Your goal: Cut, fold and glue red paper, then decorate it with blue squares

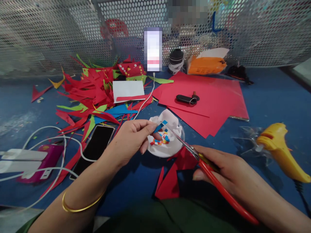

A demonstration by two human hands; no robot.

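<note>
My left hand point(136, 137) pinches a narrow blue paper strip point(159, 127) above a shallow round dish point(165, 152) lined with white paper. Small orange, blue, white and yellow paper bits point(162, 139) lie in the dish. In my right hand point(223, 170) is a pair of scissors point(206, 168) with red and yellow handles, its blades reaching toward the end of the strip. A small blue piece shows at the blade tips; whether it is cut free I cannot tell. Folded red paper point(173, 181) lies on the table below the dish.
Red paper scraps point(97, 87) heap at the back left. A dark-screened phone point(94, 147) and white cables lie left. Red sheets point(218, 110) carry keys point(189, 98). A yellow glue gun point(279, 145) lies right. A black thread spool point(176, 58) stands by the mesh partition point(131, 19).
</note>
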